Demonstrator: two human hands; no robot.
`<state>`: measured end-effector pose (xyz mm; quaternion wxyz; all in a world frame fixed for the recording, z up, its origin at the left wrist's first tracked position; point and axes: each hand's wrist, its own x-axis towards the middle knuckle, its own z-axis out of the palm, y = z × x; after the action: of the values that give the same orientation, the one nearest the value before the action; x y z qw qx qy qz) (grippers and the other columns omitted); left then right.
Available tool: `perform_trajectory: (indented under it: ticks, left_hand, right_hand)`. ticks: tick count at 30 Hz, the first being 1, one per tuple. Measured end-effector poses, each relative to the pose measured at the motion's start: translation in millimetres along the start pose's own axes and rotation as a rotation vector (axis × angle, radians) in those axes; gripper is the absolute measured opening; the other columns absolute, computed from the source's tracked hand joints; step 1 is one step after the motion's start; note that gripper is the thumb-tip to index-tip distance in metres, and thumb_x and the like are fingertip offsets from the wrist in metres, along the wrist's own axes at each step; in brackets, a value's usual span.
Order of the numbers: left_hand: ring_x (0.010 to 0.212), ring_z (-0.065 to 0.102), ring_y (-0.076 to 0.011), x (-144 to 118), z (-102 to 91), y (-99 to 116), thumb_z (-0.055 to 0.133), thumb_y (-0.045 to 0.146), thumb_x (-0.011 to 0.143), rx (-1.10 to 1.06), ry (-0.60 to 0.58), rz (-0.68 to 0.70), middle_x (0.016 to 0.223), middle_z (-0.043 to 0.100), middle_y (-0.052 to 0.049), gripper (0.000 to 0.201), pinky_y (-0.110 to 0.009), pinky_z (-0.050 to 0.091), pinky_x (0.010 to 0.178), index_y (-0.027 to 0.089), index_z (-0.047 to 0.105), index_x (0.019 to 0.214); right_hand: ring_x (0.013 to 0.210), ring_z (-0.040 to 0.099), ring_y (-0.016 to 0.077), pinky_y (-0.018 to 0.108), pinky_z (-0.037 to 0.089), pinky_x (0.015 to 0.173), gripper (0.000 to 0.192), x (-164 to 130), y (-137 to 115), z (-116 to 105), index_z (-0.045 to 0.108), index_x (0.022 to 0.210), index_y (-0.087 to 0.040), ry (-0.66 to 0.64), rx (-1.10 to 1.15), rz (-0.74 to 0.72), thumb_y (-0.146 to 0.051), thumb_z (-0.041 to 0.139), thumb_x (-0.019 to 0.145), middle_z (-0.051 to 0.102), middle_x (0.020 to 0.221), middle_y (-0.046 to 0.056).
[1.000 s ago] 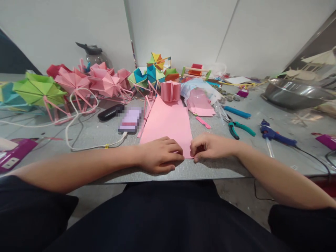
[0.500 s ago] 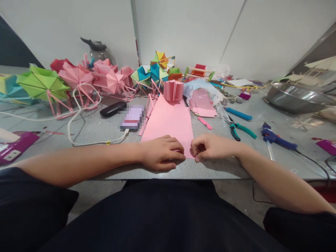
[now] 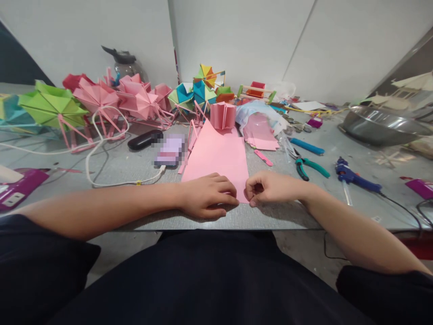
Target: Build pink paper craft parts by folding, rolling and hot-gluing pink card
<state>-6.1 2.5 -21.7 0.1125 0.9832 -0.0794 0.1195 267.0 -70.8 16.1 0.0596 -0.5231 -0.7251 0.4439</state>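
Only the view shifts slightly since the earlier frame. Your loosely spread left hand [image 3: 210, 196] lies flat across the near end of the pink paper [image 3: 219, 155], which runs lengthwise away over the tabletop [image 3: 297, 217]; your right hand [image 3: 265, 187] curls at its near right corner, grip unclear.

Deep navy clothing with bare forearms, seen from my end of the feed
I make out a plain, loose top [image 3: 209, 280], a navy so dark it runs almost to black; the left sleeve [image 3: 43, 257] is wide, its hem coming to a pointed corner near the elbow, while the right sleeve [image 3: 382, 293] finishes in a rounder edge, and past them I see the left forearm [image 3: 128, 210] and right forearm [image 3: 348, 230] uncovered, narrowing to bare wrists and to an ungloved left hand [image 3: 211, 196] and right hand [image 3: 274, 186], any stitching too dark to tell
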Motion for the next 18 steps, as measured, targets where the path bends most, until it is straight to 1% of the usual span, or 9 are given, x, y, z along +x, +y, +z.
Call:
perform_trajectory:
  ticks: [5,7,11,18]
  left_hand:
    - [0.121,0.069,-0.0339,0.5,-0.4,0.5,0.060,0.033,0.107,0.001,-0.014,-0.015,0.135,0.075,-0.017,0.036,-0.052,0.051,0.109,0.023,0.071,0.139]
    - [0.121,0.068,-0.0336,0.7,-0.6,0.6,0.060,0.033,0.107,-0.002,-0.023,-0.022,0.136,0.075,-0.017,0.035,-0.052,0.051,0.109,0.024,0.071,0.139]
    - [0.121,0.068,-0.0341,0.6,-0.3,0.5,0.059,0.033,0.108,-0.002,-0.022,-0.017,0.135,0.075,-0.017,0.036,-0.053,0.051,0.109,0.022,0.072,0.139]
    - [0.120,0.068,-0.0340,-0.1,0.9,-0.8,0.059,0.034,0.108,0.000,-0.013,-0.012,0.135,0.075,-0.017,0.036,-0.052,0.051,0.109,0.022,0.071,0.139]
  right_hand:
    - [0.072,0.061,0.0188,0.033,0.045,0.068,0.017,0.1,1.2,-1.8,0.072,0.078,-0.023,-0.033,0.012,-0.013,-0.037,0.081,0.074,0.068,0.073,-0.001]
    - [0.073,0.061,0.0192,0.034,0.046,0.068,0.017,-0.2,0.3,-1.5,0.071,0.077,-0.023,-0.024,-0.002,-0.010,-0.037,0.080,0.075,0.069,0.074,0.000]
    - [0.072,0.060,0.0182,0.033,0.045,0.068,0.014,-1.4,-2.8,-0.5,0.069,0.078,-0.023,-0.017,-0.018,-0.006,-0.033,0.079,0.076,0.067,0.074,-0.001]
    - [0.070,0.057,0.0176,0.032,0.042,0.065,0.016,-0.5,-0.2,-1.1,0.068,0.082,-0.024,-0.021,-0.029,-0.014,-0.031,0.081,0.075,0.065,0.073,-0.001]
